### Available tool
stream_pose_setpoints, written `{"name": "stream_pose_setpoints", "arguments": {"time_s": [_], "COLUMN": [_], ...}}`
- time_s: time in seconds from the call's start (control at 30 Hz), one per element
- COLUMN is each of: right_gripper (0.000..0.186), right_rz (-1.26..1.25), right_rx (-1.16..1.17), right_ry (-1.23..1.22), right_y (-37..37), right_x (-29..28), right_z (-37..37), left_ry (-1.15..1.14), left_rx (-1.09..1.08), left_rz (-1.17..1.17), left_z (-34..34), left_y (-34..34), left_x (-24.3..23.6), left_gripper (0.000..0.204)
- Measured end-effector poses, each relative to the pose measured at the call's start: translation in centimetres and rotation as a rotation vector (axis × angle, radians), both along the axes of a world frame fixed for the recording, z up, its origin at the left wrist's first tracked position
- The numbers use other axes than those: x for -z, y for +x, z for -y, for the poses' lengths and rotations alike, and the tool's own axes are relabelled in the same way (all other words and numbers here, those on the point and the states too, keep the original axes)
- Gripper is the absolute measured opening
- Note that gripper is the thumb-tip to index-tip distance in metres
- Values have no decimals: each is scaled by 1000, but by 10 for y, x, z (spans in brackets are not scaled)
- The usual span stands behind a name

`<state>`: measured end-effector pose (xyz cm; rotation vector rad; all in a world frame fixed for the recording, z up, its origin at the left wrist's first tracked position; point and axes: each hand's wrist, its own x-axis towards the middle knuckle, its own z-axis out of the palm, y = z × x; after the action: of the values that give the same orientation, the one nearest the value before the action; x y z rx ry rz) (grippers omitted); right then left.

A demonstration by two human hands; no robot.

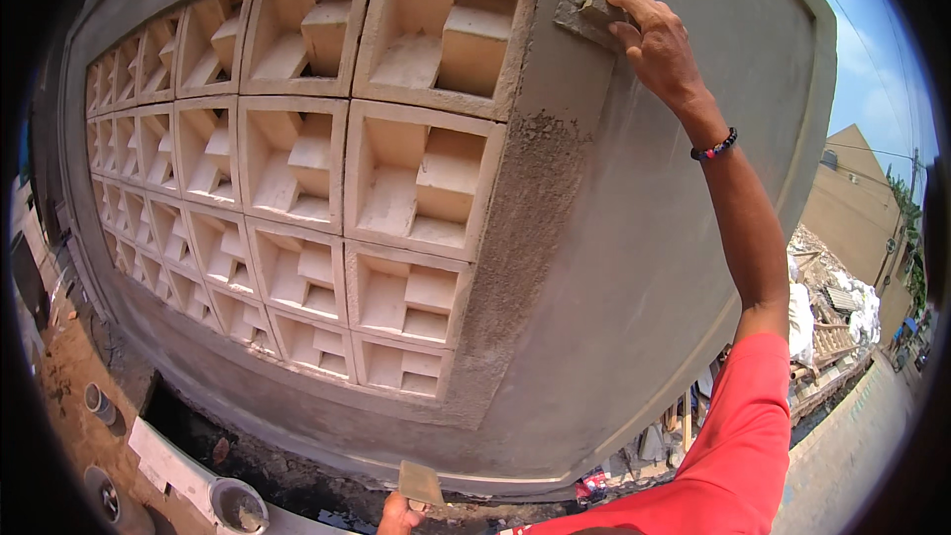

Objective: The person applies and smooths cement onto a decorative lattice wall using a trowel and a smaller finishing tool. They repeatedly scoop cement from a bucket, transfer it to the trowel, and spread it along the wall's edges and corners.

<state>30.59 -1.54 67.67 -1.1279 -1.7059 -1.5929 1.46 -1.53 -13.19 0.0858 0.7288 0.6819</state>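
At one o'clock on the grey wall: right hand gripping a float

Float looks laid flat against the wall, just off the one o'clock corner of the pale lattice blocks. Right hand: fingers and thumb closed on its back; handle mostly hidden by mortar and fingers. Left hand, just past six, mostly cut off by the lower edge; seems clenched on a flat brown board, hold itself only partly visible.

Handling (judged): float probably light and stiff, not fragile, face likely slippery and dragging if the mortar is wet. Take it by the back grip, clear of the smeared edges. Board also looks thin, rigid, light; take it at the hand end, toward six.

Counts: 1 float, 1 board, 2 hands, 1 beaded bracelet (right wrist), 1 red sleeve. Buckets: 3, between seven and eight. Blocks: 4 rows around ten; columns toward nine too small to count. Rubble heap: 1, just past three; pieces uncountable.
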Motion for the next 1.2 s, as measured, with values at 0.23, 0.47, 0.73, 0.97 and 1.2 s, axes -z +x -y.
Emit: {"name": "stream_pose_setpoints", "arguments": {"time_s": [0.23, 0.47, 0.73, 0.97, 1.2], "right_gripper": [30, 24, 32, 27, 21], "right_rz": [-34, -156, 119, 50, -82], "right_rx": [-124, -176, 27, -83, -534], "right_ry": [-29, 94, 15, -172, -412], "right_y": [0, 10, 17, -8, 13], "right_x": [29, -99, -47, 10, -95], "right_z": [34, 16, 2, 23, -2], "left_ry": [-211, -92, -134, -150, -109], "left_rx": [-70, -5, -2, -47, -19], "left_rz": [13, 0, 68, -4, 48], "left_z": [-5, 7, 8, -2, 0], "left_y": [1, 1, 14, 7, 15], "left_x": [-38, -70, -72, -74, -69], "left_gripper": [18, 17, 18, 19, 21]}}
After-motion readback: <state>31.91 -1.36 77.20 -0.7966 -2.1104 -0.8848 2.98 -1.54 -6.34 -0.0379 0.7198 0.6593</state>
